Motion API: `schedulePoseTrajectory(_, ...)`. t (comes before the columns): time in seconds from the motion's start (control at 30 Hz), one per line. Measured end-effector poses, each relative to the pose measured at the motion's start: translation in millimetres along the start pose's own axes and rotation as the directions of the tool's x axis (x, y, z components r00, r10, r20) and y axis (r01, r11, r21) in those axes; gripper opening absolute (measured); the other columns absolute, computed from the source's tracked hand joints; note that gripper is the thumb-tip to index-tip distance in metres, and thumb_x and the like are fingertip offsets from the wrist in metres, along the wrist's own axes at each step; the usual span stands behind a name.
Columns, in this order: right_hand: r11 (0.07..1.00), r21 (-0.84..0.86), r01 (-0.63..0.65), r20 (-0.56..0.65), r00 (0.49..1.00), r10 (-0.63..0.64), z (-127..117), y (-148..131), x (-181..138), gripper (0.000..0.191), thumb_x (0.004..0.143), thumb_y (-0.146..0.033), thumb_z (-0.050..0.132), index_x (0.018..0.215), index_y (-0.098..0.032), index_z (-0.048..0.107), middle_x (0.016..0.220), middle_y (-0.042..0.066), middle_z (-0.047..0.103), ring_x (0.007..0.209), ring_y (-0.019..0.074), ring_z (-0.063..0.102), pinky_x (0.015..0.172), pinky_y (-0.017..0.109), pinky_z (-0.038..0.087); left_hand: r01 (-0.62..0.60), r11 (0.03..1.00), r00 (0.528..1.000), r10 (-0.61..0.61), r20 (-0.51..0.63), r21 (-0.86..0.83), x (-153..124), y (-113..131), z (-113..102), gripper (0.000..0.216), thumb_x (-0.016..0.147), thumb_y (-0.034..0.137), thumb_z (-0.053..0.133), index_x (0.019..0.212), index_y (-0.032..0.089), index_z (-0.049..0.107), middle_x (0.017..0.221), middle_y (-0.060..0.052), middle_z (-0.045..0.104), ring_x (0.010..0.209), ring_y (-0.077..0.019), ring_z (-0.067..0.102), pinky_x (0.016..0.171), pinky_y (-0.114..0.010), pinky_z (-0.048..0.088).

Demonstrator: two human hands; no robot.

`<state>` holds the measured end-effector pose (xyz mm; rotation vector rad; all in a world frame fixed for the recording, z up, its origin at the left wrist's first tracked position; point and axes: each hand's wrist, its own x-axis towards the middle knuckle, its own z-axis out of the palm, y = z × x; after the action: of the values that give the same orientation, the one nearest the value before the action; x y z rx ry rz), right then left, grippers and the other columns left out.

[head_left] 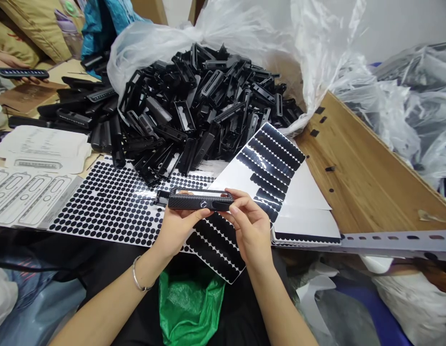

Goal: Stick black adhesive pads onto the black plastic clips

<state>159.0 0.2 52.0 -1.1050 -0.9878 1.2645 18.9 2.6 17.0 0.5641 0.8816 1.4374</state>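
A long black plastic housing (186, 203) with a textured front, a small round emblem and a pale slot along its top is held level above the sticker sheets. My left hand (177, 228) grips it from below at the left, thumb along its lower edge. At the other end, my right hand (251, 226) pinches it between thumb and fingers; a dark oval patch shows there, partly hidden by the fingertips. Beneath lie a sheet of round black stickers (111, 202) and a sheet with black sticker rows (223, 245), which continues up to the right.
Many similar black housings (208, 96) are heaped in a clear plastic bag (244, 24). Printed cards (35, 197) lie left. A wooden panel (374, 178) with a raised edge stands right. A green bag (190, 307) hangs below. Another person's hand (10, 61) holds a black part.
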Motion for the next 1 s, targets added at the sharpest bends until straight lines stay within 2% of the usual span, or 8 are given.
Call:
schedulePoseTrajectory(0.2, 1.000, -0.027, 0.014, 0.000, 1.000, -0.014, -0.9, 2.0, -0.9, 0.019, 0.078, -0.032, 0.074, 0.068, -0.020, 0.062, 0.117, 0.006, 0.065, 0.113, 0.0255, 0.059, 0.088, 0.038, 0.057, 0.004, 1.000, 1.000, -0.004, 0.011, 0.020, 0.3, -0.3, -0.9, 0.033, 0.058, 0.018, 0.087, 0.082, 0.017, 0.063, 0.082, 0.000, 0.074, 0.084, -0.0200, 0.071, 0.084, -0.040, 0.058)
schedulePoseTrajectory(0.43, 0.998, -0.041, 0.041, 0.002, 0.999, -0.040, -1.4, 4.9, -0.9, 0.018, 0.078, -0.031, 0.074, 0.069, -0.020, 0.064, 0.116, 0.006, 0.065, 0.113, 0.0257, 0.058, 0.090, 0.040, 0.056, 0.004, 1.000, 1.000, -0.004, -0.026, 0.020, 0.9, 0.0, -0.7, 0.039, 0.055, 0.015, 0.088, 0.082, 0.018, 0.060, 0.078, 0.003, 0.071, 0.080, -0.0166, 0.069, 0.083, -0.037, 0.059)
schedulePoseTrajectory(0.77, 0.998, -0.047, 0.043, -0.011, 0.999, -0.044, -0.9, 4.0, -0.9, 0.020, 0.077, -0.033, 0.074, 0.068, -0.021, 0.062, 0.115, 0.006, 0.066, 0.113, 0.0261, 0.059, 0.087, 0.041, 0.058, -0.010, 0.999, 1.000, 0.011, -0.023, 0.041, 0.2, 1.3, 1.7, 0.038, 0.054, 0.018, 0.088, 0.080, 0.019, 0.060, 0.079, 0.003, 0.070, 0.081, -0.0189, 0.070, 0.085, -0.040, 0.058)
schedulePoseTrajectory(1.0, 0.999, -0.029, 0.044, -0.007, 0.999, -0.044, -1.5, 4.2, -1.4, 0.019, 0.078, -0.032, 0.073, 0.068, -0.020, 0.062, 0.114, 0.006, 0.066, 0.111, 0.0256, 0.060, 0.084, 0.038, 0.059, -0.008, 0.999, 0.999, 0.010, -0.047, 0.043, -0.8, 0.3, 0.9, 0.041, 0.052, 0.017, 0.089, 0.080, 0.019, 0.060, 0.077, 0.004, 0.068, 0.080, -0.0165, 0.069, 0.084, -0.036, 0.058)
